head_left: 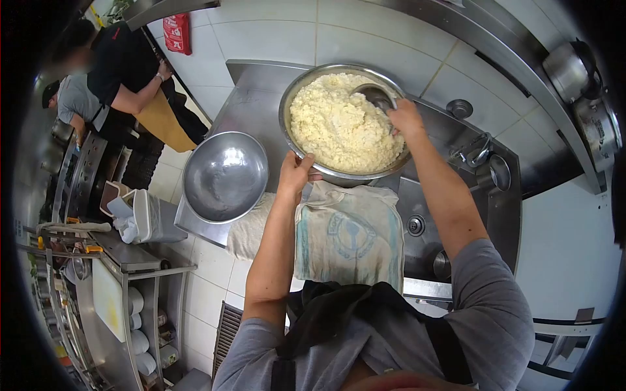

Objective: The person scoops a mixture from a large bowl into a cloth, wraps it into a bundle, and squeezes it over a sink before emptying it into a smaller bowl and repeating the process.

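Note:
A large metal bowl (285,130) full of crumbly pale-yellow food (336,120) stands on the steel counter and reaches over the sink's edge. My left hand (298,173) grips its near-left rim, thumb on top. In my right hand (405,119), at the bowl's right side, is a metal ladle (375,96) whose round head rests at the food's upper right. To the left sits a second, empty metal bowl (225,176). A printed cloth (352,228) hangs over the counter's front edge below the large bowl.
The sink basin (417,202) with a drain lies right, beside a faucet (479,150). Pots (574,72) stand on a shelf upper right. Two people (134,78) are at the upper left. A grey bin (150,215) and a rack with a cutting board (108,300) stand left.

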A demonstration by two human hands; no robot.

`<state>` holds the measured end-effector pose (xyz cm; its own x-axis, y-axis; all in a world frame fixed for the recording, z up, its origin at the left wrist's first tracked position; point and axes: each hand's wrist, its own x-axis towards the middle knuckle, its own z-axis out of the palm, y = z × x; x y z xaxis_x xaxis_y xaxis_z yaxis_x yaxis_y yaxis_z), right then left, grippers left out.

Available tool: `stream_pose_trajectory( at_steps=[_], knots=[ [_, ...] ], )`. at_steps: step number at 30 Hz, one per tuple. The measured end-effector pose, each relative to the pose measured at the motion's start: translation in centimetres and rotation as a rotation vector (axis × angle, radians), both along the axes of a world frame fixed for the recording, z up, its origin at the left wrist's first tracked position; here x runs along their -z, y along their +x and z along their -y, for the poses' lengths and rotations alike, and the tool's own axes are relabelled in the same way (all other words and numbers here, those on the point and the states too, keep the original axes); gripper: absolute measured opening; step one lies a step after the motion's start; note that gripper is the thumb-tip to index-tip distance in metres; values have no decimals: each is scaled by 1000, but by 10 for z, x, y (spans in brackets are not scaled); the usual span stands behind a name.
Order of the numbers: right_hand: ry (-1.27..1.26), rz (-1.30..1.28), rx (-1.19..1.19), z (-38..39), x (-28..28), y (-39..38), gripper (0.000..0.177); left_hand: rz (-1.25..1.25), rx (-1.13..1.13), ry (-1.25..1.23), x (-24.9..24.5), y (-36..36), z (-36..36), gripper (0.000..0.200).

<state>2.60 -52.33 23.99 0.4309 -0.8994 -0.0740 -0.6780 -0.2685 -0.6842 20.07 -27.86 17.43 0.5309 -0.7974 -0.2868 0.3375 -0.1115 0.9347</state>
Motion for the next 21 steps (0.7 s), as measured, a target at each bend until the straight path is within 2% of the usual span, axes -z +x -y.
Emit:
stream_pose_trajectory(
  at_steps=[2, 5, 7, 8, 9, 10, 11, 13, 14, 18, 19, 20, 21],
  knots=[
    [-112, -69, -53, -4, 8, 13, 26, -6, -9, -17, -3, -2, 0, 27],
    [-52, -159, -12, -18, -5, 19, 28, 2, 13, -22, 1, -5, 0, 29],
    [-108, -150, -56, 18, 35, 5, 30, 39, 32, -42, 7, -1, 0, 32],
    [-258, -7, 33, 32, 62, -2, 33, 41, 33, -6, -8, -5, -3, 32],
    [-201, -82, -76, 36, 47, -6, 32, 68, -15, -16, -1, -4, -1, 33],
    [-27, -48, 26, 41, 44, -6, 39, 86, 17, 52, -9, -1, -4, 34],
    [-39, 51, 6, 11, 13, 0, 41, 127, 9, 35, 7, 3, -2, 35],
    [104, 204, 60, 34, 31, -5, 36, 121, -51, 4, 12, 2, -4, 35],
    [174, 353, 104, 13, 15, -3, 38, 120, -65, 6, 12, 5, -10, 35],
    [141, 374, 229, 43, 30, -23, 41, 158, -99, 4, 22, 0, -31, 39],
    [138, 553, 193, 38, 32, -25, 39, 156, -88, -18, 37, 2, -40, 36],
    [178, 568, 254, 31, 22, -25, 41, 162, -64, 28, 37, -2, -52, 29],
    [164, 377, 241, 36, 13, -28, 42, 145, -37, 3, 38, -7, -68, 26]
  ],
)
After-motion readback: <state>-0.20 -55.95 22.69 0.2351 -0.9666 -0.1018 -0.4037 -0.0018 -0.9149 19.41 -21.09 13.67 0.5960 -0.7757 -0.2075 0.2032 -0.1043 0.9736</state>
